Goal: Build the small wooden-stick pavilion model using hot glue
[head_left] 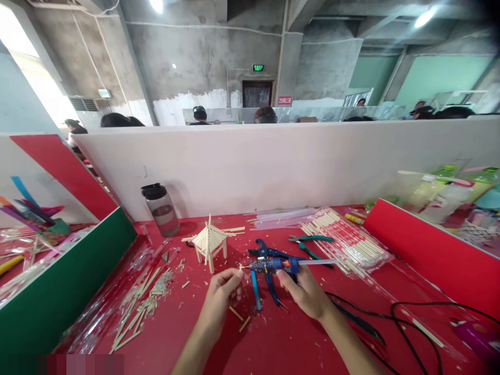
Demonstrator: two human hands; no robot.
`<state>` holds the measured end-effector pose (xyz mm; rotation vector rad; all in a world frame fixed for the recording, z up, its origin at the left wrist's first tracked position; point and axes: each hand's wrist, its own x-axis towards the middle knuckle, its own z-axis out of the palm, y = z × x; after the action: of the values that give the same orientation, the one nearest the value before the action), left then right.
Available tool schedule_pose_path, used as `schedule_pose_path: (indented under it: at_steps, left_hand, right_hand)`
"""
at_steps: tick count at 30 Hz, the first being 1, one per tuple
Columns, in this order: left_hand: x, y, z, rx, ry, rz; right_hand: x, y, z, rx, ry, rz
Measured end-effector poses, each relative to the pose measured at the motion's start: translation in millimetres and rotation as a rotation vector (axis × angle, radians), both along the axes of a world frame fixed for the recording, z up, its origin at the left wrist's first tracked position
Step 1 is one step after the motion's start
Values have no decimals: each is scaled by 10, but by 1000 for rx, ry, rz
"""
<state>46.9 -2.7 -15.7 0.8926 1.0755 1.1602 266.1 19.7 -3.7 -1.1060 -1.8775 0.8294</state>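
My right hand (302, 291) is wrapped round a blue hot glue gun (273, 265), nozzle pointing left, a clear glue stick poking out of its back. My left hand (224, 289) is pinched shut on a small wooden stick piece held right at the nozzle tip. Just beyond my left hand stands a small pavilion model (210, 242) built of wooden sticks. Blue-handled cutters (265, 271) lie on the red table (273, 338) under the glue gun.
Green-handled pliers (310, 242) and a pack of sticks (346, 242) lie to the right. A dark-lidded jar (161, 208) stands at the back left. Stick offcuts (144, 307) litter the left side. Black cables (390, 317) trail on the right. A white partition (273, 161) stands behind, with people beyond it.
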Motion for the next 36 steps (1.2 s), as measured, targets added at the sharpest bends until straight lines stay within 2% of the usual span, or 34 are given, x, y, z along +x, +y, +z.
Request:
schedule_pose_path:
  at_steps: [14, 26, 36]
  left_hand:
    - [-27, 33, -96, -39, -75, -39]
    - [-21, 12, -33, -47, -95, -48]
    - [-13, 28, -40, -38, -48, 8]
  right_hand:
    - [0, 3, 3, 2, 7, -19]
    - [1, -8, 25, 33, 6, -41]
    - [72, 10, -34, -57, 8, -3]
